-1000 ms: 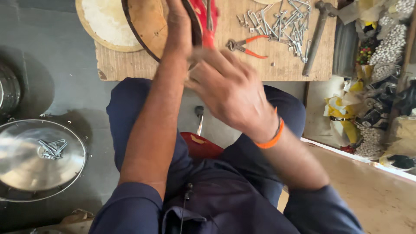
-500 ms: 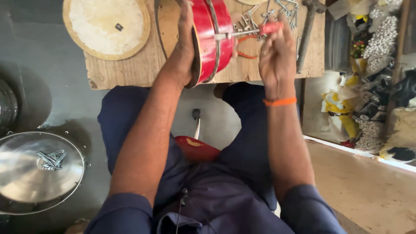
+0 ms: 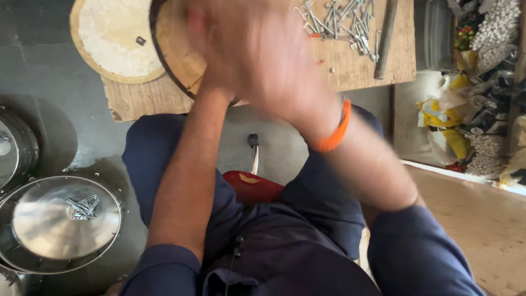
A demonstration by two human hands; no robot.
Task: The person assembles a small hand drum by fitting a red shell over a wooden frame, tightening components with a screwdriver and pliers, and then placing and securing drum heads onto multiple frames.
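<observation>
My left hand (image 3: 216, 41) rests on a round drum shell (image 3: 175, 66) with a black rim and a wooden inside, holding it tilted on the wooden board (image 3: 361, 68). My right hand (image 3: 274, 71), with an orange band on its wrist, is a blur just in front of the shell and crosses over my left hand. Motion blur hides its fingers and whatever is in them. I sit on a red stool (image 3: 252, 186) with my knees under the board.
A round pale drum skin (image 3: 115, 38) lies at the board's left end. A heap of metal hooks and screws (image 3: 339, 22) and a hammer (image 3: 386, 38) lie at its right end. A shiny metal drum (image 3: 66, 225) stands on the floor at left. Bags and clutter fill the right side.
The shell has turned from showing its red side to showing its wooden inside. My right hand has swung left from the hooks to in front of the shell.
</observation>
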